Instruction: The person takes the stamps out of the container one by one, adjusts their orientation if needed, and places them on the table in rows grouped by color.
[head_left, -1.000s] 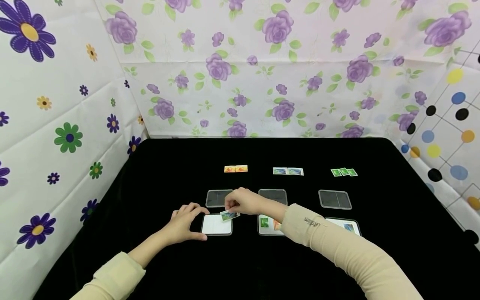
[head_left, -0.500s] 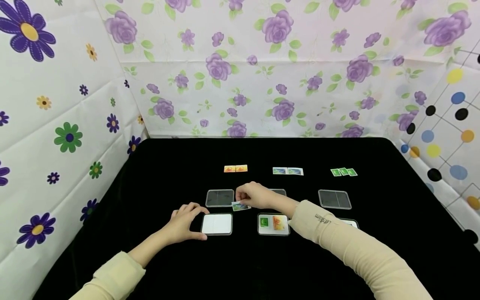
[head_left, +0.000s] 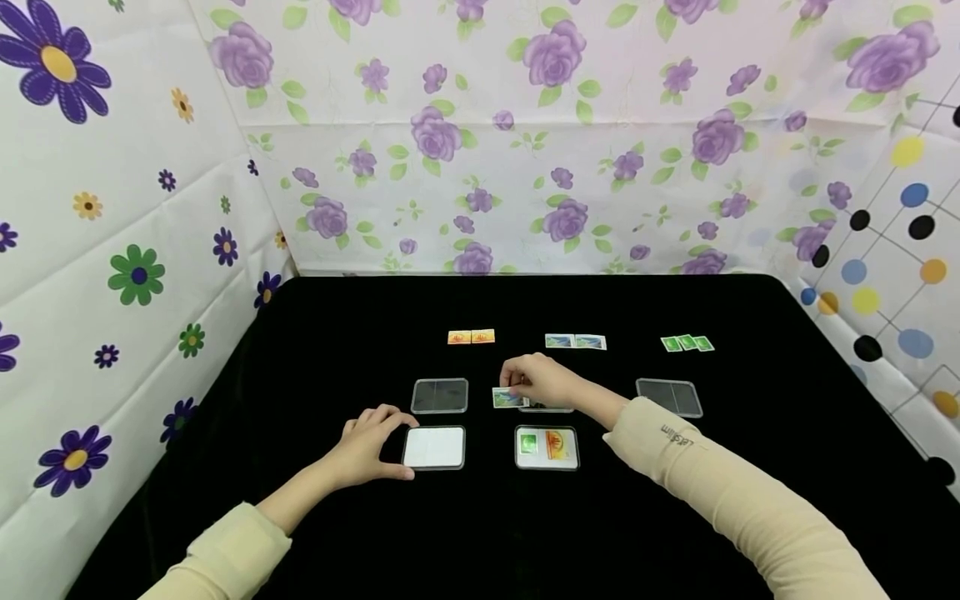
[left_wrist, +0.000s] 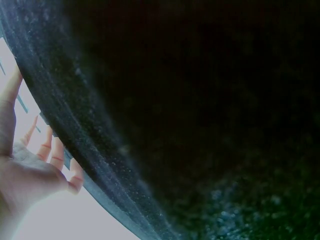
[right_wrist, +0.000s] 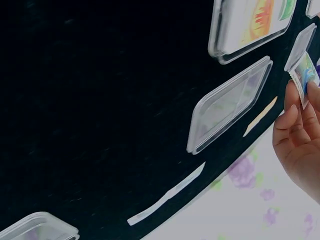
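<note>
My right hand (head_left: pixel 543 381) pinches a blue-green postage stamp (head_left: pixel 507 398) between thumb and fingers, above the table near the middle clear lid (head_left: pixel 546 409), which it partly covers. In the right wrist view the stamp (right_wrist: pixel 303 75) is tilted on edge. My left hand (head_left: pixel 367 448) rests beside a clear case with a white insert (head_left: pixel 434 448). Its index fingertip is at the upper left corner and the thumb is spread near the lower left. To the right, a second case (head_left: pixel 546 461) holds a green stamp (head_left: pixel 528 444) and an orange stamp (head_left: pixel 558 445).
Two more clear lids lie left (head_left: pixel 440 396) and right (head_left: pixel 670 398). Behind them are orange stamps (head_left: pixel 471 337), blue stamps (head_left: pixel 576 342) and green stamps (head_left: pixel 687 343) on the black tablecloth (head_left: pixel 360 333). My right sleeve (head_left: pixel 720 467) covers the right front area.
My right hand has carried the blue-green stamp right and farther back, from over the white case toward the middle lid. The left hand has stayed in place. The sleeve now hides the right-hand case.
</note>
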